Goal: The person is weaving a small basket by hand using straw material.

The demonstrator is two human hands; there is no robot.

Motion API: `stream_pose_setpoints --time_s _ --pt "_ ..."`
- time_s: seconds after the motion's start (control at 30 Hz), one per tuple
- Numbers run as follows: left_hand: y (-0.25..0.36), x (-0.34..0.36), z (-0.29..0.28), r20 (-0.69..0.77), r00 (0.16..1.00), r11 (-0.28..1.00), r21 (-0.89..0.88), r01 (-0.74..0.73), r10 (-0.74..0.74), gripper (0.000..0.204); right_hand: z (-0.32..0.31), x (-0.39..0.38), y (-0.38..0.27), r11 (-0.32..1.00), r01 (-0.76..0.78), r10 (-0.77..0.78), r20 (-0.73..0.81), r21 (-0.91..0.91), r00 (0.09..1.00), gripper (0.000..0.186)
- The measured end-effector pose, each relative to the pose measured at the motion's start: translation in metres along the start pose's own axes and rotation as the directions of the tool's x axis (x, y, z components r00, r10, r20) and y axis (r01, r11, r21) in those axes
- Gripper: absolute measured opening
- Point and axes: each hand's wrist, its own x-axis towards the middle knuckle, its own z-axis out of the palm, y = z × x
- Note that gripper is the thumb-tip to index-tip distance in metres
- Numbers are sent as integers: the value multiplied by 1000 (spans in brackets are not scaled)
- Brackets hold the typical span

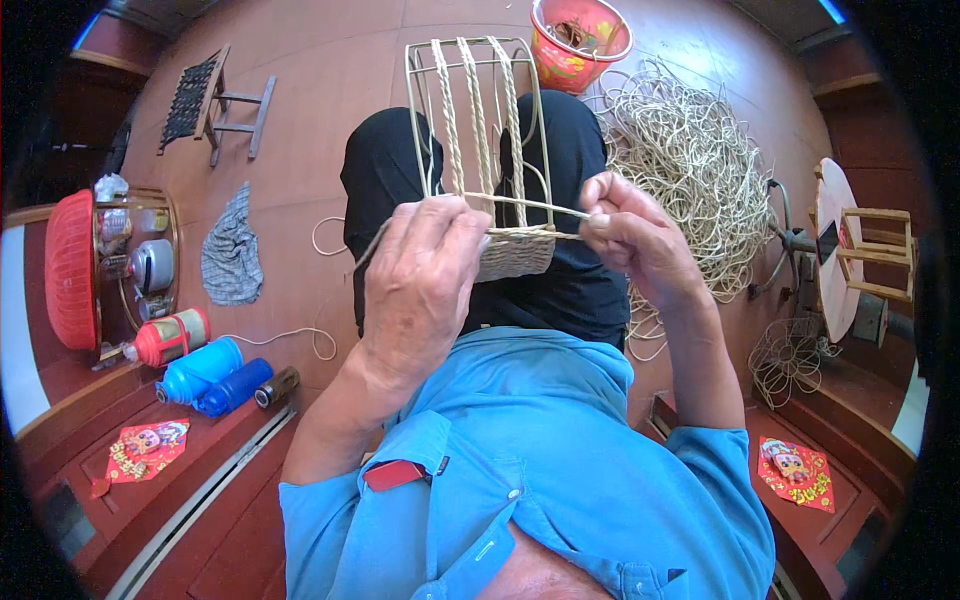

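Rattan strand (pixel 520 206): pale, thin and flat, stretched level between both hands across the front of the frame; from the left hand a loose tail hangs toward 7 o'clock.
Step in hand: weaving a row, as I judge it; the strand should be kept taut and pressed down against the woven band so no gap is left, and fed alternately in front of and behind each upright.
Wire frame (pixel 470 130): a boxy metal skeleton resting on the person's lap, at 12 o'clock from the chest; 3 braided rattan uprights run up its face, the top is bare wire.
Woven band (pixel 515 255): tight, tan basketwork only along the lowest part of the frame, just below the strand.
Left hand (pixel 420 285): fingers curled together, pinching the strand at its left end, back of the hand toward the camera.
Right hand (pixel 625 225): fingers closed on the strand at its right end, at 3 o'clock from the frame.
Rattan heap (pixel 695 170): a loose tangle on the red floor at 2 o'clock.
Bucket (pixel 580 40): red, patterned, at 1 o'clock beyond the frame.
Flasks (pixel 200 365): 1 red and 2 blue, lying at 9 o'clock beside a checked cloth (pixel 232 250).
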Motion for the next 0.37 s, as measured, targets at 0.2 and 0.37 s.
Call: stream_pose_setpoints --time_s 0.2,0.37 --pt "0 6 9 99 995 997 -71 16 -9 16 -48 -3 -33 975 183 -193 -73 -125 978 20" --pt "0 17 17 76 992 990 -89 111 -104 11 -11 -3 -60 849 483 -520 -177 -213 836 44"
